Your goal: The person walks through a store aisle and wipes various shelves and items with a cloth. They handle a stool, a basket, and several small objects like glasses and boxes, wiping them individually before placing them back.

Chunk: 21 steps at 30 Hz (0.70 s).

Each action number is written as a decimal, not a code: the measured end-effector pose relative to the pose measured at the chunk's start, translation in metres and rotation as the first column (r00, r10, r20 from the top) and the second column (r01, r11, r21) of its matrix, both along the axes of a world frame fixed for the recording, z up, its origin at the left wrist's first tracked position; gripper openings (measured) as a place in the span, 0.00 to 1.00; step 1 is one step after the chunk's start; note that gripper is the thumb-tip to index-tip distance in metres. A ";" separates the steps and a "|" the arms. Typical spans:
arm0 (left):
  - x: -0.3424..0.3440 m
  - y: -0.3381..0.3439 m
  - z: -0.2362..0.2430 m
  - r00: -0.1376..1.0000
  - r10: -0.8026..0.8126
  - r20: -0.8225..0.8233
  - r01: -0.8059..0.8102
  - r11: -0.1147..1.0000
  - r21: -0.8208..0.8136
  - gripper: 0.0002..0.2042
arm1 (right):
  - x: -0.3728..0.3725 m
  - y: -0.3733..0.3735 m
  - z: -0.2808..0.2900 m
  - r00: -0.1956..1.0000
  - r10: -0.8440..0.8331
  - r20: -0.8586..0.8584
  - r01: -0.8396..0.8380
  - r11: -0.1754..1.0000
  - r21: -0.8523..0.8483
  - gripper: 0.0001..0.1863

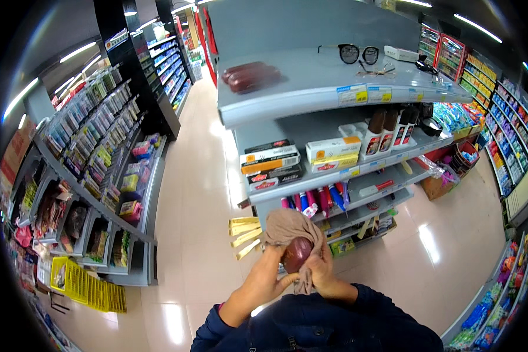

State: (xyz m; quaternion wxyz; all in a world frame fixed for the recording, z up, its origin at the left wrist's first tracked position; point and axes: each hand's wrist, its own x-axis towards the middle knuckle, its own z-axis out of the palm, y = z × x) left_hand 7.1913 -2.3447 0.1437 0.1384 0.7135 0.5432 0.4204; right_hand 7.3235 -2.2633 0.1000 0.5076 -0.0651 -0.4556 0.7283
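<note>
Close in front of my body I hold a glossy dark-red glasses case in a brown-grey cloth. The cloth drapes over the far side of the case and hangs down on its right. My left hand grips the case from the left, thumb along its near end. From the right, my right hand is closed on the cloth and presses it against the case. Parts of the fingers of both hands are hidden by the cloth. Similar dark-red glasses cases lie on the top shelf.
Ahead stands a grey shelf unit with sunglasses, a white box, shoe polish boxes and brown-capped bottles. Yellow strips jut out at its lower left. Yellow baskets stand at the left rack's foot.
</note>
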 end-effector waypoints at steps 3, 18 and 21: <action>0.016 0.021 0.004 0.999 -0.042 -0.001 0.042 0.999 -0.002 0.28 | 0.020 0.016 0.007 0.998 0.053 0.016 -0.051 0.991 -0.121 0.38; 0.033 0.103 0.101 1.000 -0.019 0.018 0.013 0.961 0.276 0.31 | 0.068 0.132 0.006 0.700 0.560 0.444 -0.350 0.810 -0.470 0.22; 0.015 0.135 0.171 0.978 0.198 0.068 -0.209 0.911 0.355 0.30 | 0.114 0.173 0.003 0.806 0.446 0.389 -0.288 0.870 -0.401 0.23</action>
